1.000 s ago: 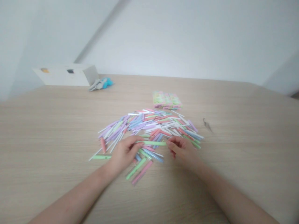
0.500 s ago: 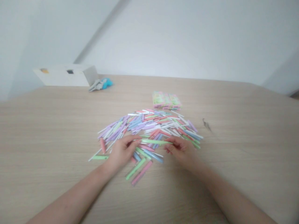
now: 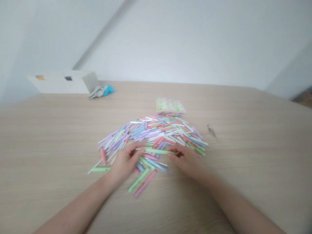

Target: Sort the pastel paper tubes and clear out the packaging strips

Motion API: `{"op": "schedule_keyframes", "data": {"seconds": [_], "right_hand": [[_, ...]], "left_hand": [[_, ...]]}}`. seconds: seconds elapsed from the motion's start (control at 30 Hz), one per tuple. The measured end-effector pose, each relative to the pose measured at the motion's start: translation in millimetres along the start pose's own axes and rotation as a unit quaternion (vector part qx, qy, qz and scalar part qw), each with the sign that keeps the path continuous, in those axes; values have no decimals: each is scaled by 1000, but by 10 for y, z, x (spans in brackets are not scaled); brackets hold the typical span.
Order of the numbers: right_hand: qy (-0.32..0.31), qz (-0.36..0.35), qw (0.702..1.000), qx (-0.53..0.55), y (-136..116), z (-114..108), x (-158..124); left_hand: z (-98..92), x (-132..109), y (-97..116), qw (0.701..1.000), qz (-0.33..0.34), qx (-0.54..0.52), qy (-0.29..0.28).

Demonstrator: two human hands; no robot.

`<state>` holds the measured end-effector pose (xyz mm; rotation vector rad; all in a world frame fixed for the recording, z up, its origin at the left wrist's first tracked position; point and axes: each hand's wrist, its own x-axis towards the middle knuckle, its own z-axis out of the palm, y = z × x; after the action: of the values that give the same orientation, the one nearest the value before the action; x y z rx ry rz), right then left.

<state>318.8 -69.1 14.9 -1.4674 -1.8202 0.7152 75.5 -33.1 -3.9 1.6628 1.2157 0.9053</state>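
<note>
Both hands hold one slim light-green plastic stick [image 3: 158, 151] level above a pile of similar ones. My left hand [image 3: 125, 160] pinches its left end between thumb and fingers. My right hand [image 3: 186, 159] grips the right end the same way, its fingertips covering that tip. Under and beyond the hands spreads the pile of slim sticks [image 3: 146, 132] in pink, green, blue, purple, red and white. A green stick [image 3: 138, 180] and a pink stick [image 3: 145, 184] lie side by side at the near edge of the pile. Blur hides what kind of item these are.
Behind the pile sits a stack of small green-and-pink packets [image 3: 170, 106]. A white box [image 3: 63, 85] with two cutouts stands at the back left, beside a grey and blue crumpled item [image 3: 101, 91]. Right of the pile lies a small dark thin object [image 3: 211, 130] on the wooden table [image 3: 255, 146].
The view has shifted slightly, so everything sits a little further left and lower. Both hands keep their hold on the green stick, its right end now tilted slightly lower.
</note>
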Motion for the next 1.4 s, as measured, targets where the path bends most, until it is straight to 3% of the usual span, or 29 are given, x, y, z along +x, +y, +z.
{"op": "schedule_keyframes", "data": {"seconds": [0.13,0.27,0.43,0.53,0.7,0.8,1.07,1.4], "right_hand": [[-8,-67,996,-65,-12,7,-6],[-7,-76,992,-96,22,14,-11],[139,-12,983,-119,157,-128,108],[211,88,954,-196,295,-374,218],[198,207,912,-293,596,-825,273],[177,262,891,-326,762,-941,242],[117,320,866,-366,906,-911,233],[110,334,855,-382,936,-922,216]], "left_hand": [[13,-2,12,999,8,-18,-26],[10,-4,24,997,19,-62,-33],[-11,16,-30,999,25,-43,-6],[-16,28,-68,999,33,-25,-4],[-5,14,-46,999,33,-31,-8],[-4,2,-28,999,33,-27,-16],[-29,0,-58,999,34,13,-15],[-40,-1,-32,996,71,52,-9]]}}
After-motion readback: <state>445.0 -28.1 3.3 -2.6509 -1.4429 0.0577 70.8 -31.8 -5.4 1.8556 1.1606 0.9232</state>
